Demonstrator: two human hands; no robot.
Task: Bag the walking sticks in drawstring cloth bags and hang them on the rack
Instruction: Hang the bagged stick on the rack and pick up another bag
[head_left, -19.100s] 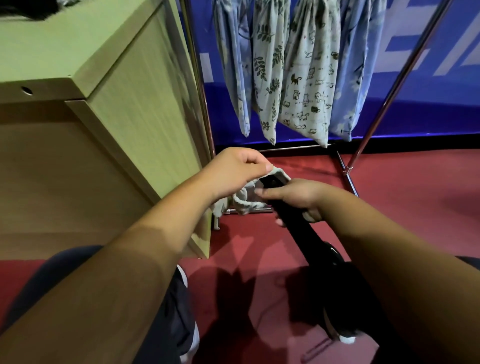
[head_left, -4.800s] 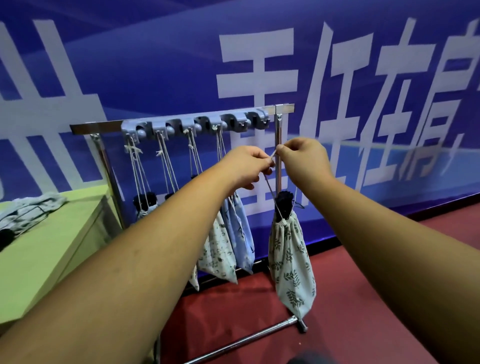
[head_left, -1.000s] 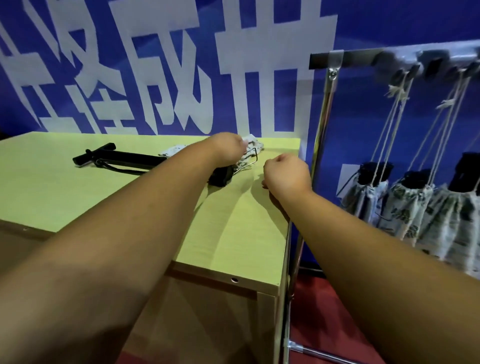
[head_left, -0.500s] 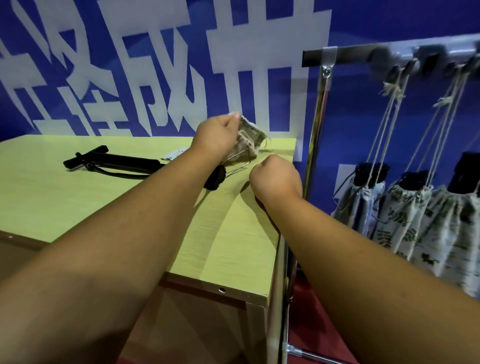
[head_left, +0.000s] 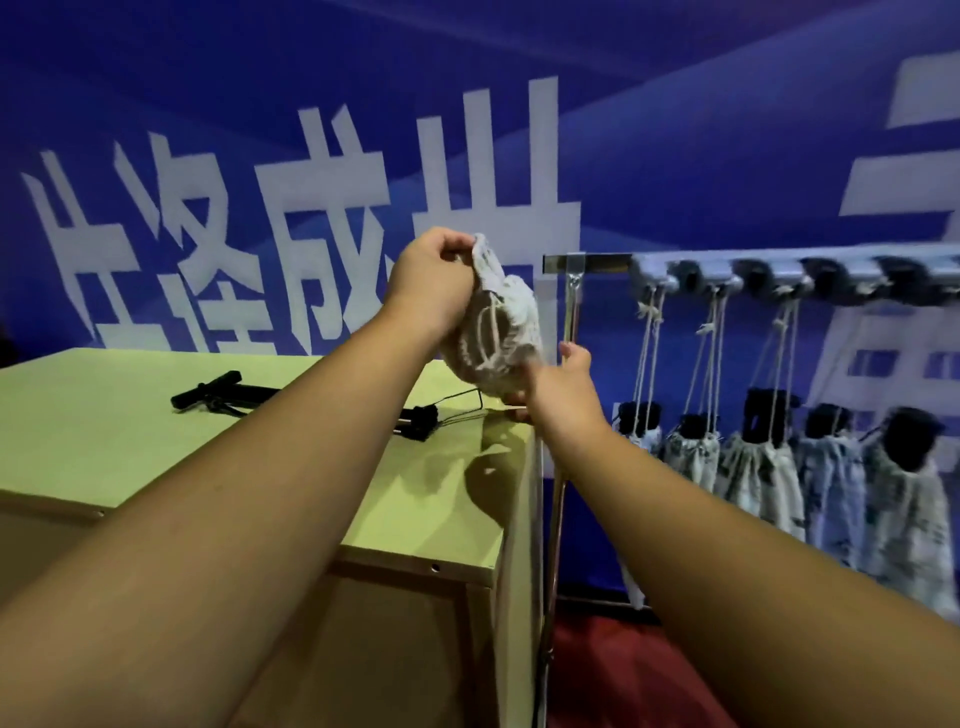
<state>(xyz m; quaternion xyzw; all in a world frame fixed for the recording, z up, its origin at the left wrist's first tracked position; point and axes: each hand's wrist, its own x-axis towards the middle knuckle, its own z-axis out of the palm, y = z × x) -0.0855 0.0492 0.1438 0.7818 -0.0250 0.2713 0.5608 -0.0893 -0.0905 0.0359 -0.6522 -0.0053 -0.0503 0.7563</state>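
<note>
The left hand (head_left: 431, 280) and right hand (head_left: 561, 389) grip the bunched cloth bag (head_left: 498, 338) above the tabletop (head_left: 104, 457); the walking stick (head_left: 228, 397) lies below-left, lengthwise left-to-right, likely nearer the left hand.

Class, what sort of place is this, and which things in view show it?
Probably a staged indoor work area: a blue banner with white characters covers the wall, and a plain wooden table stands beside a metal rack of bagged sticks.
</note>
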